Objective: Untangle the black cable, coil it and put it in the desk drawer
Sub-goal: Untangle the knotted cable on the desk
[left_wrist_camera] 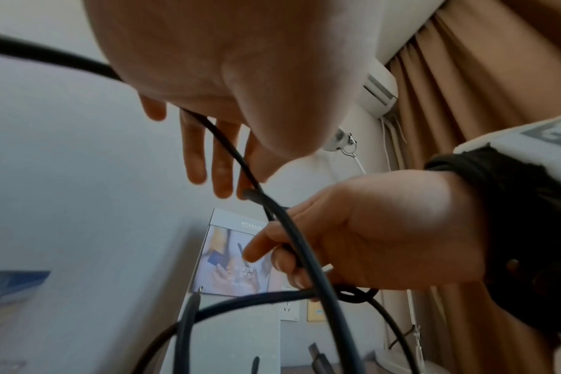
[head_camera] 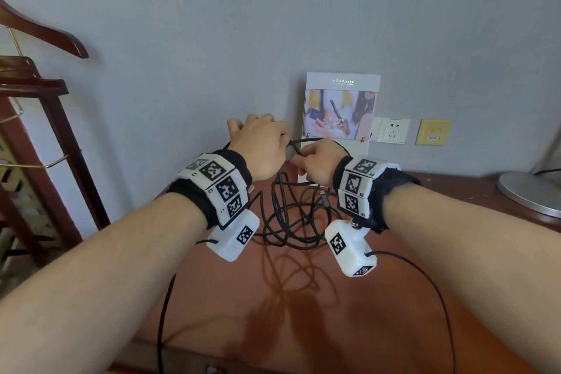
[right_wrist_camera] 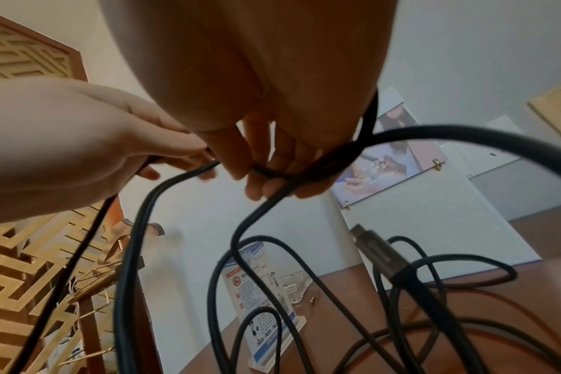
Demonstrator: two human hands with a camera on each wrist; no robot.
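Untangling step, hands raised above the worktop (head_camera: 394, 297). Black cable (head_camera: 285, 216) lies mostly as a loose tangle of loops on the worktop, just in front of the leaning sign board (head_camera: 341, 112), with one strand lifted between both hands. Left hand (head_camera: 261, 149) has straight, relaxed fingers (left_wrist_camera: 221, 164), the strand only draped across them. Right hand (head_camera: 318, 164) pinches a small crossed loop, fingers (right_wrist_camera: 257, 177) curled round it. Best handling, as a judgement: keep the pinch light, feed the free plug end (right_wrist_camera: 378, 250) back through the crossing, avoid pulling tight. Count: one cable, one visible plug end, two hands, one sign board, two wall plates beside the board. Drawer not clearly in view.
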